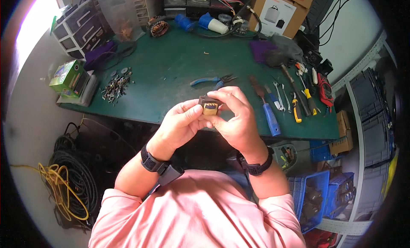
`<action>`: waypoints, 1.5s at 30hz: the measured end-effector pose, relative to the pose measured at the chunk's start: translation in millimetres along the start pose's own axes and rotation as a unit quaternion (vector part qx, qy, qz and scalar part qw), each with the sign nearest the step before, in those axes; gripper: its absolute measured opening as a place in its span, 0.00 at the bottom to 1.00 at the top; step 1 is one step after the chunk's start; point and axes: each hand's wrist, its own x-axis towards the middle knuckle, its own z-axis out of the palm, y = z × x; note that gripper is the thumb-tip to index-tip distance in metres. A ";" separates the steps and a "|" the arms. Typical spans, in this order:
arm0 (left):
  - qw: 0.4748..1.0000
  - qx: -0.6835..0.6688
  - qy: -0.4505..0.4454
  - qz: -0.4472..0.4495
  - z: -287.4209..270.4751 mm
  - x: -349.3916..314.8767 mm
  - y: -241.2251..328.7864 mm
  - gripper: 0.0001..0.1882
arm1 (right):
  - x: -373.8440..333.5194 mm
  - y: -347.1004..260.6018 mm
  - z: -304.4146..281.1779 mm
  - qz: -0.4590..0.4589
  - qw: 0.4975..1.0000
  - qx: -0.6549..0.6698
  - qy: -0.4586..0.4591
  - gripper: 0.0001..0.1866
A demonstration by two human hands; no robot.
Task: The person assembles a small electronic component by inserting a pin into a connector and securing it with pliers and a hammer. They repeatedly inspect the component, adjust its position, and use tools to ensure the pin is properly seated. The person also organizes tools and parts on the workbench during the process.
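Note:
A small transformer (pixel 209 109), with a dark core and a yellow-wrapped winding, is held up between both my hands just off the table's front edge. My left hand (pixel 183 120) grips its left side, the thumb pressed against the core. On the other side, my right hand (pixel 235 118) has its index finger over the top edge and its thumb near the bottom. The far face of the transformer is hidden. Just beyond my fingers, blue-handled pliers (pixel 206 81) lie on the green tabletop (pixel 171 64).
Loose screws (pixel 116 86) are heaped at left, near a green box (pixel 70 79). To the right lie a blue-handled file (pixel 271 119), wrenches (pixel 279 96), a hammer (pixel 294 83) and a red multimeter (pixel 325 92). A cardboard box (pixel 277 13) stands behind. Coiled cables (pixel 70 175) sit at lower left.

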 end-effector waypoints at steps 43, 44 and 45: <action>0.982 0.168 0.090 -0.003 -1.8 -14.8 -5.5 0.22 | -36.7 19.9 8.4 -0.039 0.999 -0.001 0.038 0.26; 0.975 0.197 0.100 0.014 -1.1 -15.9 -8.1 0.22 | -36.5 19.9 8.1 -0.056 0.997 -0.030 0.033 0.26; 0.968 0.225 0.110 0.031 0.1 -16.9 -12.7 0.21 | -35.7 19.6 8.0 -0.074 0.995 -0.059 0.028 0.26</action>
